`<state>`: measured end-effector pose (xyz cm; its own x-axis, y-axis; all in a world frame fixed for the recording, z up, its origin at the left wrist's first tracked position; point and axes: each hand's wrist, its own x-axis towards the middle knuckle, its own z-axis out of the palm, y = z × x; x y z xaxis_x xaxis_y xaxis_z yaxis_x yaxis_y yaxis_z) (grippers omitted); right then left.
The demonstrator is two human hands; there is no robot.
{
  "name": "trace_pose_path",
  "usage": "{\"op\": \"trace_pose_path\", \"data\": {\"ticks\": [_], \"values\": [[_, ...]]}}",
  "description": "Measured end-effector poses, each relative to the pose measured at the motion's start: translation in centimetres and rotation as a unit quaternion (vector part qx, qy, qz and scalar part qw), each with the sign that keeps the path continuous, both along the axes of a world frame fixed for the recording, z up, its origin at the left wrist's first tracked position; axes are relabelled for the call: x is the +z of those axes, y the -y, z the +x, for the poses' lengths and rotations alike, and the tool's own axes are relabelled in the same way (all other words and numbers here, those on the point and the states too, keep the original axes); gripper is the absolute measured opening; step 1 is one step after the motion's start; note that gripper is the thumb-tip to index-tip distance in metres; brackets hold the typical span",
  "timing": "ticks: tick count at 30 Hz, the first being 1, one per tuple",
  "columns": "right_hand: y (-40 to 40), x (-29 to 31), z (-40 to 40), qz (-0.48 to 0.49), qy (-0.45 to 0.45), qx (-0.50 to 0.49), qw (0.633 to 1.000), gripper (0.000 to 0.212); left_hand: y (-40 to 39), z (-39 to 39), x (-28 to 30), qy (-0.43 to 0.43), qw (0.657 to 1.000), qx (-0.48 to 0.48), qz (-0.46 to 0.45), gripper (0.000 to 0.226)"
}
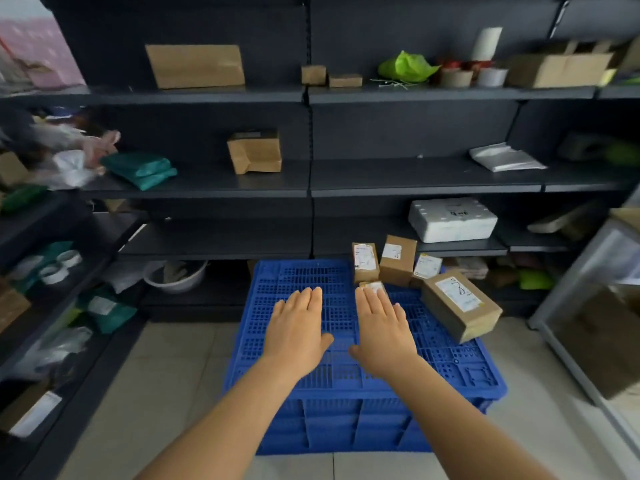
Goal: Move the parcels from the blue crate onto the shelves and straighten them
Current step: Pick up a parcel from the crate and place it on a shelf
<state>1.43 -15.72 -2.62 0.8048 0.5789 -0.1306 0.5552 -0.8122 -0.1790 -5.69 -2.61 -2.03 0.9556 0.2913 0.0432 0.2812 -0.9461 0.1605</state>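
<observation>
Both forearms reach forward from the bottom edge, over the blue crate [346, 393], which stands upside down on the tiled floor [173, 375] with its slotted base facing up. On the left, the left hand [298, 327] is flat, with straight fingers together, above the bare middle of this blue surface and holding nothing. Beside it, the right hand [382, 323] is flat and open in the same way; its fingertips [367, 294] reach to a small brown parcel [375, 286] with a white label, but I cannot tell if they touch it. Behind that one, at the far right corner of the crate, three cardboard parcels with white labels stand close together: a narrow one [364, 261], a taller one [398, 259] and a low one [427, 266]. To the right of the right hand, near it but apart, a long cardboard parcel [460, 304] lies slanted, with one end over the right edge of the crate. The left half of the crate surface is free. Behind the crate, the dark shelves [214, 242] have open room at the low left level; further right, a white foam box [452, 220] sits on the same level.
</observation>
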Motion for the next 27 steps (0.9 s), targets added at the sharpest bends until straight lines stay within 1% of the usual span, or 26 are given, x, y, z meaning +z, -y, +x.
{"op": "trace_pose_path", "data": {"ticks": [9, 19, 27], "values": [[1.1, -2.9, 7.6, -0.008, -0.038, -0.082, 0.996, 0.098, -0.5, 9.8, -3.2, -0.045, 0.998, -0.038, -0.014, 0.084], [-3.1, -7.0, 19.0, 0.004, -0.089, -0.159, 0.983, 0.101, -4.8, 23.7, -7.6, -0.083, 0.993, -0.063, -0.057, 0.084], [-5.2, -12.6, 25.4, 0.012, -0.131, -0.193, 0.972, 0.102, -6.7, 32.1, -12.9, -0.128, 0.987, -0.056, -0.079, 0.085]]}}
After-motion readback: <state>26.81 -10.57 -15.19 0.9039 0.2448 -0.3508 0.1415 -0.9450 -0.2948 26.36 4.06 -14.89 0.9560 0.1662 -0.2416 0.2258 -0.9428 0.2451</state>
